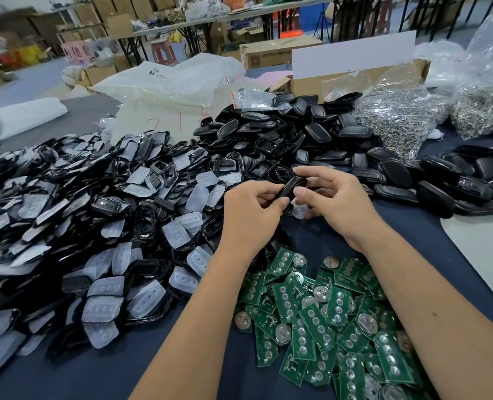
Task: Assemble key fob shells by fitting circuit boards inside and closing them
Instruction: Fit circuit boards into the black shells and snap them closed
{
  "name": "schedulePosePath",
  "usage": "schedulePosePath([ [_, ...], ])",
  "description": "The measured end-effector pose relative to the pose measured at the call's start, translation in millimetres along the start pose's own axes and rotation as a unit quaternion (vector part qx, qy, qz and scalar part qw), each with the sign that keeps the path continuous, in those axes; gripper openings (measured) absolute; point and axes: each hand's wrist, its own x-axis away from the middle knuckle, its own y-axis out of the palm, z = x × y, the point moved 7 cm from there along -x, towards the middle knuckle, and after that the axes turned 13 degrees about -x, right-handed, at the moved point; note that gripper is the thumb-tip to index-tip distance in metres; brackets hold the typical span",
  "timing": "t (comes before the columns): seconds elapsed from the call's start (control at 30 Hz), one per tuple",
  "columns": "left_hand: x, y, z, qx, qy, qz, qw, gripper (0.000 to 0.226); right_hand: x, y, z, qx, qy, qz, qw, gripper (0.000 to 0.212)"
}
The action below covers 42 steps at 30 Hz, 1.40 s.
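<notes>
- The black key fob (293, 187) is up off the table, held between both hands just in front of the far heap of black shells (306, 134).
- Left hand (254, 209) grips its near, lower end, thumb clamped on top; right hand (330, 197) pinches the far, upper end between thumb and fingers.
- Looks like the closing squeeze. To do it well, I'd say line the two halves up edge to edge first, then press evenly along the seam rather than at one corner.
- Whether a board is already inside, I can't tell.
- The fob's long axis runs on a slant, from near-left up to far-right; its rounded back faces up.
- Green circuit boards (320, 310) lie piled near, under the forearms.
- Clear button pads and frames (101, 226) sprawl across the left.
- Bags of metal rings (398, 114) sit far right.
</notes>
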Motion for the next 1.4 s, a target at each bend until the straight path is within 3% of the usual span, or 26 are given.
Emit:
schedulePosePath([
  [0.27, 1.3, -2.7, 5.9, -0.061, 0.034, 0.001, 0.998, 0.023, 0.8, 1.7, -2.7, 0.019, -0.027, -0.027, 0.999, 0.022],
  [0.47, -2.5, -9.5, -3.3, -0.007, -0.002, -0.013, 1.0, 0.02, -0.4, 3.2, -2.3, 0.017, -0.031, -0.038, 0.999, 0.028],
  [0.97, -5.6, -11.5, -4.0, -0.002, 0.028, -0.05, 0.998, 0.034, 1.6, 5.9, -8.2, 0.042, -0.048, -0.046, 0.997, 0.024],
  [1.1, -5.2, -13.2, 0.5, -0.025, 0.044, -0.024, 0.998, 0.04, 2.6, 7.7, -12.9, 0.082, -0.072, -0.034, 0.993, 0.025],
  [1.27, -0.9, -10.3, 10.2, -0.106, 0.101, 0.002, 0.989, 0.025, 6.7, 18.1, -22.6, 0.179, -0.126, -0.041, 0.975, 0.024],
  [1.4, 2.7, -8.8, 16.3, -0.123, 0.118, 0.015, 0.985, 0.035, 10.4, 25.5, -27.6, 0.212, -0.149, -0.054, 0.964, 0.024],
])
